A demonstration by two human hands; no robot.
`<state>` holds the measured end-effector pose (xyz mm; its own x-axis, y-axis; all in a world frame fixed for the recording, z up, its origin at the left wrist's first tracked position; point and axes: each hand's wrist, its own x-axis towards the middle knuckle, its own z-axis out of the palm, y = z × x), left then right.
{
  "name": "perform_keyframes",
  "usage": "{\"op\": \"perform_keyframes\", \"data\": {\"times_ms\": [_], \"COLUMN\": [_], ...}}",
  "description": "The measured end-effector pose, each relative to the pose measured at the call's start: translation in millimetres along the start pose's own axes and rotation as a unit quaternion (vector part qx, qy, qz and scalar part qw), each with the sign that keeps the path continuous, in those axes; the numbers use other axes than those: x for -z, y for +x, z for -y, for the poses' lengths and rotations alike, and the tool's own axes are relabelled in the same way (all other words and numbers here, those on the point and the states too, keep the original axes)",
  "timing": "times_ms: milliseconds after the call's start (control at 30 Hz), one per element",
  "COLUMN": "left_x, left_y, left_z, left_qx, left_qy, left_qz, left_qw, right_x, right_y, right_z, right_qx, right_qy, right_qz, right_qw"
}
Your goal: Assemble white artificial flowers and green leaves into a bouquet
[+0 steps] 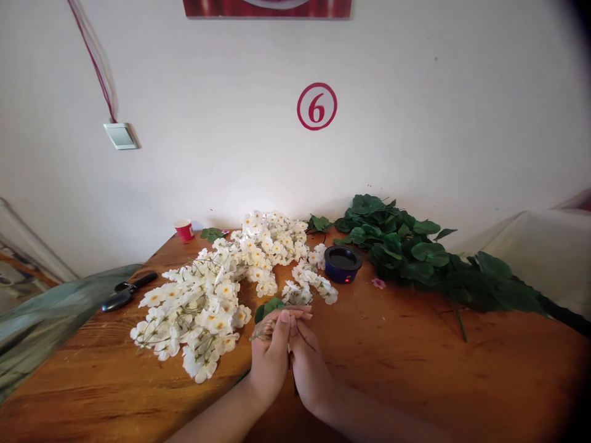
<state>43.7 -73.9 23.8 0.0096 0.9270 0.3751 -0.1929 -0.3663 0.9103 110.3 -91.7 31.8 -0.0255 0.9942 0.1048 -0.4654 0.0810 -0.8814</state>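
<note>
My left hand (271, 355) and my right hand (308, 360) are pressed together over the near middle of the table, fingers closed and thumbs side by side. Thin brownish stems (263, 332) poke out between the fingers, so both hands grip the same bunch; much of it is hidden in the palms. A green leaf (269, 309) shows just above the left fingers. White artificial flowers (302, 292) appear right beyond the fingertips; whether they belong to the held bunch I cannot tell. A large pile of white flowers (221, 289) with yellow centres lies to the left.
Behind the hands stands a dark blue round heating pot (343, 264) with a red light. Green artificial leaves (406, 246) are heaped at right. Black-handled cutters (127, 292) lie at left, and a red paper cup (184, 230) stands near the wall. The wooden table (392, 369) meets the wall.
</note>
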Motion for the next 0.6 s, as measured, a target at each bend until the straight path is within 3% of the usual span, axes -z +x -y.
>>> {"op": "perform_keyframes", "data": {"times_ms": [133,333,467,600], "left_x": [3.5,3.8,3.4,5.0], "left_y": [2.3,2.1,4.7,5.5], "left_z": [6.8,4.9,-1.4,-5.6], "left_qx": [0.005,-0.014,-0.065,-0.112], "left_qy": [0.006,0.027,0.097,0.144], "left_qz": [0.007,0.047,0.059,0.033], "left_qw": [1.000,0.998,0.991,0.983], "right_x": [0.4,2.6,1.8,2.9], "right_y": [1.6,3.7,3.4,-0.4], "right_z": [-0.8,3.4,5.8,7.7], "right_qx": [-0.040,0.022,0.031,0.040], "right_qy": [0.011,-0.013,-0.019,-0.078], "right_qz": [-0.038,-0.027,-0.033,-0.012], "right_qw": [0.998,0.999,0.999,0.996]}}
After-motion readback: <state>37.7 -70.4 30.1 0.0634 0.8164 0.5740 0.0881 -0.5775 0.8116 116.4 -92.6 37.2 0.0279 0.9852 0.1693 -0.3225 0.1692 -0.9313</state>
